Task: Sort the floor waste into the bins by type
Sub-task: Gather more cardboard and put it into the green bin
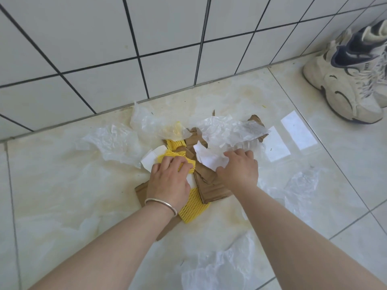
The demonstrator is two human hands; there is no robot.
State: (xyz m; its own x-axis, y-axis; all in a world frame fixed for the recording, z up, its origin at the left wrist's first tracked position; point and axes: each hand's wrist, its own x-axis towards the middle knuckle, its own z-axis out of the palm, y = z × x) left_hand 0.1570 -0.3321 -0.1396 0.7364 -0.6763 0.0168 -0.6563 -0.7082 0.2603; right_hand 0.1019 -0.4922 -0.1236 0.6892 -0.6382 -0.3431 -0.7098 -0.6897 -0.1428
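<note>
Left hand (168,181): fingers (183,164) curled down over yellow foam netting (193,208), gripping its upper end; silver bangle (161,203) on the wrist. Netting continuing out from under the palm toward the near side, lying over torn brown cardboard (211,190).

Right hand (238,168): fingers (240,153) bent and pressed onto white paper (209,158), thumb at the paper's lower edge; grip round the paper appears closed, though fingertips partly hidden in the pile. Crinkled clear plastic piece (245,146) just beyond the fingertips.

Between the 2 hands: cardboard scraps, overlapping, touching both netting and paper. Small white card box (151,159) just left of the left fingers, touching the netting.

Beyond the hands: thin translucent plastic film (222,127) draped over more cardboard (255,120); second film sheet (144,120) near the wall base, with a further strip of yellow netting (174,143) beneath its edge; third film sheet (113,141) spread to the left.

Outward: loose film (301,181) right of the right forearm; more film (219,268) on the near floor between the forearms. All waste on a pale glossy tiled floor (62,185), stained yellowish. White tiled wall (94,49) with dark grout behind. Worn white and navy sneakers (351,76) at far right, well apart from the pile.
</note>
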